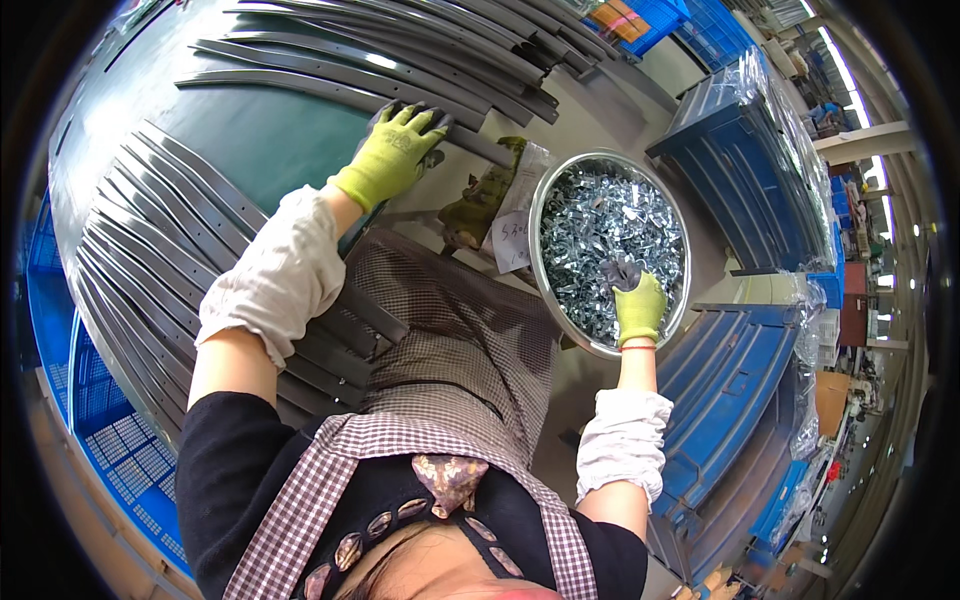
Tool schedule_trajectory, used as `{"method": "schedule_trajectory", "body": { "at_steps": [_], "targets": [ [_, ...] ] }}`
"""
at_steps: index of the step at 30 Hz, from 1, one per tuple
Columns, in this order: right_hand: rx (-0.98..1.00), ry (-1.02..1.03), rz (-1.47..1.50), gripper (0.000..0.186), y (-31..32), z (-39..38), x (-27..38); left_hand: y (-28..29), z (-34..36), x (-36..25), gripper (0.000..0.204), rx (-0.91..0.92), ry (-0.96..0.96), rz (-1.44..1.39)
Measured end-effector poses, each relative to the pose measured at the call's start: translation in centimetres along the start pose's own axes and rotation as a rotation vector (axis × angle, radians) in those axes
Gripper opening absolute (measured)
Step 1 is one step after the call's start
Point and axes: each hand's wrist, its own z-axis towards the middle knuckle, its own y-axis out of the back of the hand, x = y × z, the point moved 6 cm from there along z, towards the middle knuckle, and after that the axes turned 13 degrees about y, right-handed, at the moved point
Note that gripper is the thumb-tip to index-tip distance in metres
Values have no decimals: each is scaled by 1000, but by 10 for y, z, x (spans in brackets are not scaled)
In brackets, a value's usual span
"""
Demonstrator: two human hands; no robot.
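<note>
Nearest to you is your own checked brown-and-white apron, running down the middle of the view, with white cloth sleeve covers on both forearms.

Your right hand, in a yellow-green glove with dark grey fingertips, reaches into the round shiny metal bowl that sits just right of the apron. The bowl is heaped with small bright silver metal clips. Your fingers are bunched down into the pile and touch the clips; whether they have closed on any clip cannot be told.

Beside the bowl's left rim lie a white slip of paper and an olive-green glove.

Your left hand, gloved the same way, lies spread and flat on the near end of one long dark grey metal strip, pressing on it rather than gripping it. That strip belongs to a fanned row at the far edge of the green-topped table; a second fan of strips lies to your left.

Blue plastic crates stand to your right.
</note>
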Motion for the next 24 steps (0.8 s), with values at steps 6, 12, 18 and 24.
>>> {"method": "schedule_trajectory", "body": {
  "at_steps": [6,12,18,24],
  "targets": [
    [-12,-327,599,17,-2,-4,-7,30,-33,-5,46,203,-92,-148],
    [-63,-234,490,24,-16,-15,-42,55,-71,-9,50,253,-84,-171],
    [-231,-161,445,42,4,-12,-24,59,-74,-10,55,353,-15,-179],
    [-149,-415,662,30,0,-10,-39,65,-76,-15,53,342,21,-219]
  ]
}}
